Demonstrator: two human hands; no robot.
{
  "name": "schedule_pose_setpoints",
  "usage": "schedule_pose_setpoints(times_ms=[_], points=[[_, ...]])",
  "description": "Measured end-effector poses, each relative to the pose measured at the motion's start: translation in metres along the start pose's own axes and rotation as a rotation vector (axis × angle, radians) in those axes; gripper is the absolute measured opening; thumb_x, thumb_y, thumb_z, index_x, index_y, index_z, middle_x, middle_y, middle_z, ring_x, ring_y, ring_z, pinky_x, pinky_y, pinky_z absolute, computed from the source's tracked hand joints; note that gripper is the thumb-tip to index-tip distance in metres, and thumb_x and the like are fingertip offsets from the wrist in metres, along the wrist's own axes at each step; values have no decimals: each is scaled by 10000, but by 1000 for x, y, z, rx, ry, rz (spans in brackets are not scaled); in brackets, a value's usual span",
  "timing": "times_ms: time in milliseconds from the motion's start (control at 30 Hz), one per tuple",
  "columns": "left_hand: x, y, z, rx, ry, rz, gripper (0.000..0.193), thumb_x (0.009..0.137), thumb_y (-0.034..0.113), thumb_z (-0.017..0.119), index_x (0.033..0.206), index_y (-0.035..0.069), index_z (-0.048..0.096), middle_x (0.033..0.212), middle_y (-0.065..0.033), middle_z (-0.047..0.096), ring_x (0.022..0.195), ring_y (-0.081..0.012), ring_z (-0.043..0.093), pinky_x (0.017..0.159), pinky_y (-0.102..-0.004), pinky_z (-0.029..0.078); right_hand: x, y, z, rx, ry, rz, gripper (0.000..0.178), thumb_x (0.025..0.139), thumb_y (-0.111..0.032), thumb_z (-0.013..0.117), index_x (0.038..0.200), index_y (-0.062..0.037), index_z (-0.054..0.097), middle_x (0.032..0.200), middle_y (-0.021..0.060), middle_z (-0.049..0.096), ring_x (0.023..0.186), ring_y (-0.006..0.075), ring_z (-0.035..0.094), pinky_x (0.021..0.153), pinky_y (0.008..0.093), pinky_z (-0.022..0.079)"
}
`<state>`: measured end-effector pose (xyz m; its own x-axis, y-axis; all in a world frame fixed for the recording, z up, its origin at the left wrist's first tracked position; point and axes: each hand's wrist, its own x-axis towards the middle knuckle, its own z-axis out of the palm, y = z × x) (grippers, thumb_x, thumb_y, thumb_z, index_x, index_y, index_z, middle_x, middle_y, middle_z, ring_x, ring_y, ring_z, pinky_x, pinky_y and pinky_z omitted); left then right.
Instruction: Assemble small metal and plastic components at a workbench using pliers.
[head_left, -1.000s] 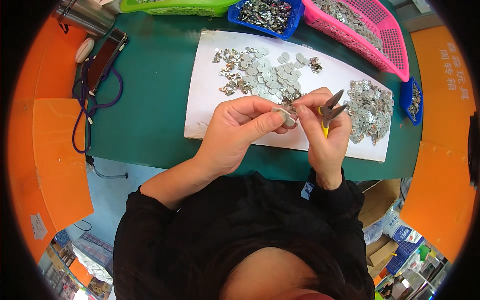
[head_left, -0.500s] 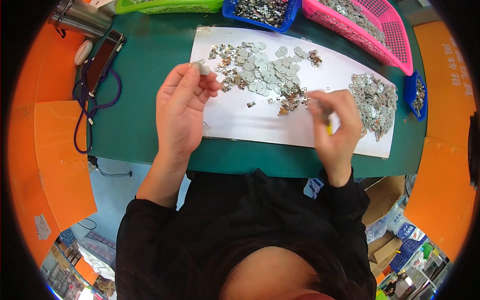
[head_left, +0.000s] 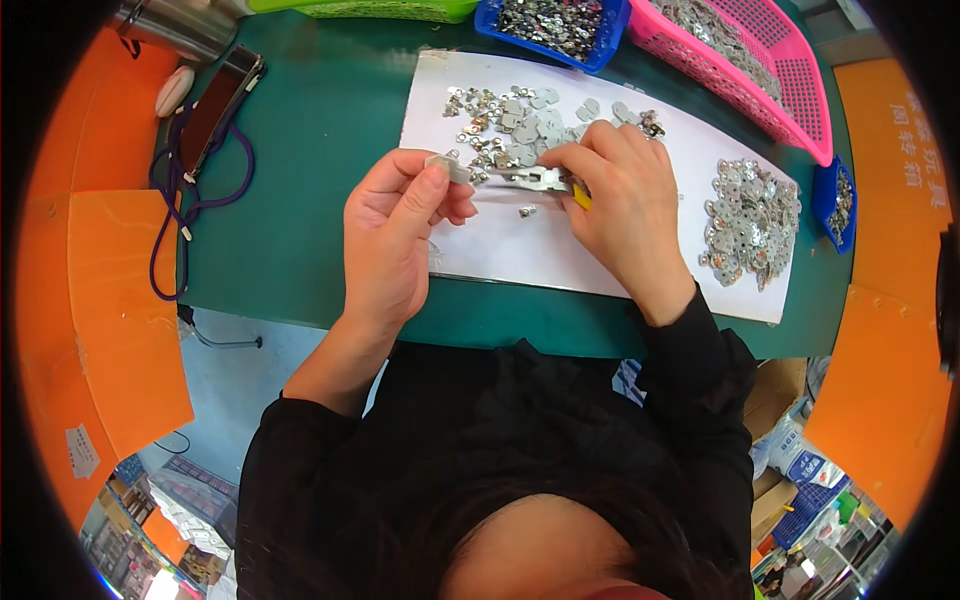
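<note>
My left hand (head_left: 395, 215) is closed in a pinch on a small grey metal plate (head_left: 450, 168), held up over the left part of a white board (head_left: 480, 245). My right hand (head_left: 625, 200) is wrapped round pliers (head_left: 535, 179) with silver jaws and a yellow grip. Their jaws point left, toward the plate; whether they touch anything is too small to tell. Behind the pliers lies a heap of grey plates (head_left: 548, 130), partly hidden by my right hand. Small shiny metal fittings (head_left: 483, 105) are scattered beside it, and one fitting (head_left: 527, 212) lies alone nearer me.
Right on the board is a pile of silver pieces (head_left: 750, 220). Around the green table (head_left: 320, 110) stand a blue tray (head_left: 590, 60), a pink basket (head_left: 820, 110), a small blue tray (head_left: 848, 235) and a green basket (head_left: 400, 10). A phone-like device (head_left: 215, 110) with a cord lies left.
My right hand has moved left and a little up with the pliers, from the right of the heap to close beside my left hand. The left hand still pinches the plate.
</note>
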<state>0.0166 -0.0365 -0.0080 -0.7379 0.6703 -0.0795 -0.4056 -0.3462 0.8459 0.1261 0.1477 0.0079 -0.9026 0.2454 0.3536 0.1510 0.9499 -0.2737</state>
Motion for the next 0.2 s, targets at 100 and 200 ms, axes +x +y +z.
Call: schedule_pose_setpoints(times_ms=[100, 200], points=[[-1, -1, -5, 12, 3, -11, 147, 985, 176, 597, 994, 31, 621, 878, -66, 661, 779, -155, 614, 745, -287, 471, 4, 4, -2, -82, 0, -138, 280, 645, -45, 736, 899, -155, 688, 828, 14, 544, 839, 229, 546, 746, 365, 401], [-1, -1, -9, -18, 6, -12, 151, 967, 188, 634, 1000, 41, 640, 880, -75, 689, 772, -153, 640, 741, -284, 472, 5, 4, 0, -137, 27, -225, 284, 636, -58, 739, 894, -161, 679, 841, 12, 546, 861, 224, 554, 773, 369, 410]])
